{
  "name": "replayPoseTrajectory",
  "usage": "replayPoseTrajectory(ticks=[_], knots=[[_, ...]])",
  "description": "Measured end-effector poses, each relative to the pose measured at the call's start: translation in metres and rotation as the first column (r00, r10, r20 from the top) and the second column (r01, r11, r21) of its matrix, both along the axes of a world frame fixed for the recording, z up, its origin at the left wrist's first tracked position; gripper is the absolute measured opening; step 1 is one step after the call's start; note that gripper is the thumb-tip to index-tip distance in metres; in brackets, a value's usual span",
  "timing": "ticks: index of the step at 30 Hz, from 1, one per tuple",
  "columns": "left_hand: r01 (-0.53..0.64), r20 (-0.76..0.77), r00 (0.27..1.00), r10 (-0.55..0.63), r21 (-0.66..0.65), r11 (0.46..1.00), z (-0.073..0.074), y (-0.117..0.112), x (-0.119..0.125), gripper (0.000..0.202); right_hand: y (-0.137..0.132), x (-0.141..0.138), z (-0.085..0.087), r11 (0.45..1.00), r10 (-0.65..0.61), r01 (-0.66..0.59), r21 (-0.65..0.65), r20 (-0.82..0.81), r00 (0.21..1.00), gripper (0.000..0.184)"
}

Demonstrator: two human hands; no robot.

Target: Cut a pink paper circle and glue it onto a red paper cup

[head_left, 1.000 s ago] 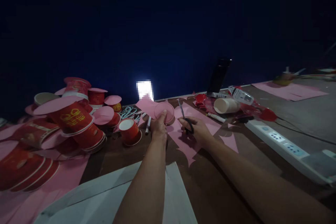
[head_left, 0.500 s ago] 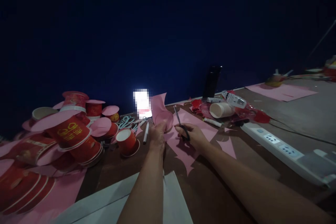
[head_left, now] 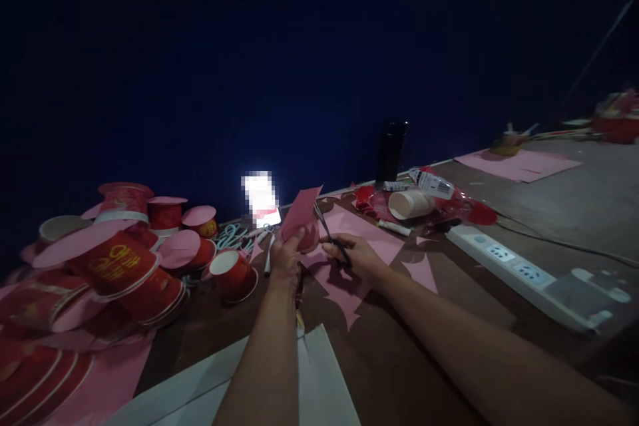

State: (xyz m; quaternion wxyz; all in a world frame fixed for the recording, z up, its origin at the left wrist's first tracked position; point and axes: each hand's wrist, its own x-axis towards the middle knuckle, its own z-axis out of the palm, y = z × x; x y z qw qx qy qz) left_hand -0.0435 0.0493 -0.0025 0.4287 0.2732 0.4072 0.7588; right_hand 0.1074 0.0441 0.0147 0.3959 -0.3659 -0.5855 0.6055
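Pinched in my left hand (head_left: 287, 261) is a piece of pink paper (head_left: 301, 213), raised above the table with a rounded lower part. My right hand (head_left: 360, 258) grips the black handles of a pair of scissors (head_left: 327, 226). Their blades point up and away, close against the right edge of the held paper; whether they bite into it I cannot tell. Under both hands lies a larger pink sheet (head_left: 382, 236) with curved cut-outs along its edges. A white marker (head_left: 268, 256) lies just left of my left hand, partly behind it.
Red paper cups (head_left: 124, 263) with pink paper discs are heaped at the left. One red cup (head_left: 233, 276) stands nearer. A power strip (head_left: 519, 276) lies at the right, a sleeve of cups (head_left: 412, 203) behind it. A black upright object (head_left: 392, 152) and a bright screen (head_left: 260, 196) stand at the back edge.
My left hand has turned the pink paper, so its upper part now leans right toward the scissor blades. The scissors stay in my right hand. The whole view has shifted slightly.
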Motion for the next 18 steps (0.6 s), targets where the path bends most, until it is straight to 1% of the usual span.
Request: replayPoseTrajectory(ticks=[1,3,5,7,9,12,18], knots=[[0.021,0.03,0.999,-0.021,0.007,1.0,0.002,0.0,0.001,0.036,0.0,0.0,-0.001,1.0,0.009,-0.009,-0.001,0.0,1.0,0.047],[0.019,0.085,0.996,-0.021,0.016,1.0,0.006,-0.001,0.002,0.031,0.001,0.001,-0.002,0.999,0.031,-0.031,-0.011,-0.005,1.0,0.048],[-0.02,0.121,0.992,0.018,0.021,1.0,0.01,-0.002,0.003,0.031,0.001,0.001,-0.002,0.999,0.044,-0.044,-0.017,-0.011,0.999,0.048],[-0.061,0.14,0.988,0.059,0.008,0.998,0.012,-0.002,0.003,0.034,0.001,0.001,-0.002,0.998,0.052,-0.052,-0.021,-0.009,0.999,0.048],[-0.09,0.137,0.986,0.093,-0.027,0.996,0.013,-0.002,0.002,0.036,0.001,0.001,-0.002,0.998,0.062,-0.063,-0.029,-0.009,0.998,0.048],[-0.116,0.107,0.987,0.122,-0.064,0.991,0.011,-0.002,0.002,0.035,0.002,0.001,-0.004,0.997,0.076,-0.076,-0.026,0.01,0.997,0.047],[-0.085,0.097,0.991,0.088,-0.037,0.996,0.011,-0.002,0.001,0.034,0.003,0.004,-0.004,0.997,0.072,-0.074,0.019,0.079,0.994,0.048]])
